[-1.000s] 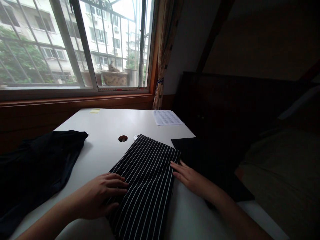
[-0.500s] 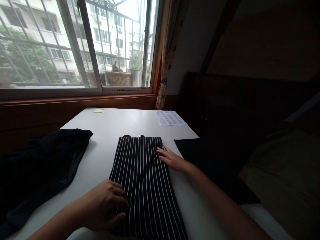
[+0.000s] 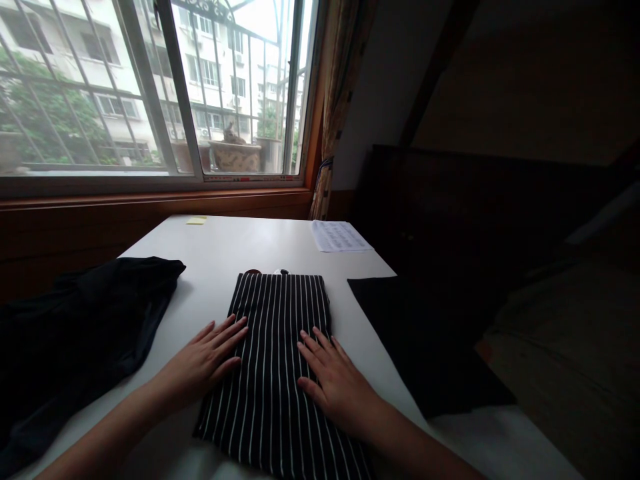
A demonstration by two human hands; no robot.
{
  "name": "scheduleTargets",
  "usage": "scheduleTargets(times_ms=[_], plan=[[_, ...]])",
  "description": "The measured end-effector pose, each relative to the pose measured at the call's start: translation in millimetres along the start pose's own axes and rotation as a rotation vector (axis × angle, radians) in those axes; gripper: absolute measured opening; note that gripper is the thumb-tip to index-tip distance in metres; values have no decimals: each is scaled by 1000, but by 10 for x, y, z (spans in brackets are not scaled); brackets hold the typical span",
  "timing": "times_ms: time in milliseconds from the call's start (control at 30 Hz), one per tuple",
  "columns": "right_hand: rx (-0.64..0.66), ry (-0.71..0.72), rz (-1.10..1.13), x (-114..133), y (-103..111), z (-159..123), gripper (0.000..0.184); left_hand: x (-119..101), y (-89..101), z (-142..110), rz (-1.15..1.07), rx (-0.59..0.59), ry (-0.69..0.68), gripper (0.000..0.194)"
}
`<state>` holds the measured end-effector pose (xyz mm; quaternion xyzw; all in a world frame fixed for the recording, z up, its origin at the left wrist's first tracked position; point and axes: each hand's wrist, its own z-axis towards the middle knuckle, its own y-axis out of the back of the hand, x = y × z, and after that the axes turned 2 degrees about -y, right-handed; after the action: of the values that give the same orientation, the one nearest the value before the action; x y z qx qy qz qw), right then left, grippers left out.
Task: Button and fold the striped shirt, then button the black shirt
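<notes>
A black cloth with thin white stripes (image 3: 273, 373) lies folded into a long panel on the white table (image 3: 250, 243). On its left edge my left hand (image 3: 213, 353) rests with the fingers stretched out. My right hand (image 3: 335, 380) lies flat over the right side, fingers spread. Neither hand grips the cloth. The bottom end of the panel runs out of the frame. Just past its far edge, a small brown round thing (image 3: 254, 271) and a small black and white thing (image 3: 283, 271) peek out, too covered to name.
A dark crumpled garment (image 3: 95, 313) lies at the table's left. A flat black cloth (image 3: 425, 347) hangs over the right edge. Printed sheets (image 3: 341, 237) and a yellow note (image 3: 197, 220) lie at the far side, below a barred window (image 3: 200, 87).
My left hand has moved forward and its curled fingers have straightened. My right hand has slid back toward me and inward onto the stripes. The cloth's near left part now spreads further left.
</notes>
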<state>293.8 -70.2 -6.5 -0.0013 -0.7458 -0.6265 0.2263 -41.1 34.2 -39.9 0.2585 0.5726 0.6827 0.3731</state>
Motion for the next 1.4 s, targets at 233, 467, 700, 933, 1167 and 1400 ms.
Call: scheduleTargets(times_ms=[233,467,700,933,1167,1400], plan=[[24,16,20,-115,78,-48,68,-91,132,17,-6,-44,-12,50],[188,167,107,-453,457,-140,62,-352,370,83,-116,-70,-114,26],[-202,193,51,-332,686,403,50,-317,179,128,-29,-66,-97,49],[-106,66,-110,-316,372,1164,75,-197,19,51,36,35,-55,68],[-154,-72,-66,-608,269,1261,73,-218,19,58,61,31,-35,68],[-283,-237,27,-929,161,1340,64,-166,-49,38,27,11,4,63]])
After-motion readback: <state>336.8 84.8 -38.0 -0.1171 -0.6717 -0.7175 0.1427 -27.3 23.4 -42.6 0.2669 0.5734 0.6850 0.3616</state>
